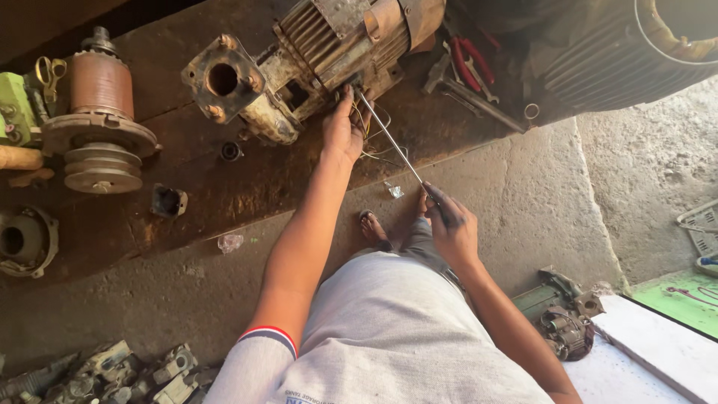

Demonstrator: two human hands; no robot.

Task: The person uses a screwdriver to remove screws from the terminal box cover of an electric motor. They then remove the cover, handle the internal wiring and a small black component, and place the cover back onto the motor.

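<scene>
**Screwdriver driven into the base of a rusty pump motor**

A rusty grey metal pump motor with cooling fins and a square flanged port [299, 63] lies on its side on the dark, oil-stained wooden counter [247, 179], its underside turned toward the person so the fastening point can be reached from the standing side. The left hand [342, 131] is pressed against the lower edge of the motor housing, fingers spread on the metal, apparently to steady the body and guide the tool tip. The right hand [451, 224] is closed around the dark handle of a long, thin steel-shafted screwdriver [393, 142], held low and well back from the counter, so the shaft slants up to meet the housing just beside the left fingers. Thin loose wires [378, 150] hang from the same spot, trailing over the counter edge.

Red-handled pliers [470, 63] lie near the motor, within easy reach. Farther left stands a brown wound rotor on a stepped pulley [99, 120], set apart from the work. A small dark metal ring [231, 151] rests in front of the pump flange. Grey cast parts [127, 370] lie on the concrete floor [538, 202].
</scene>
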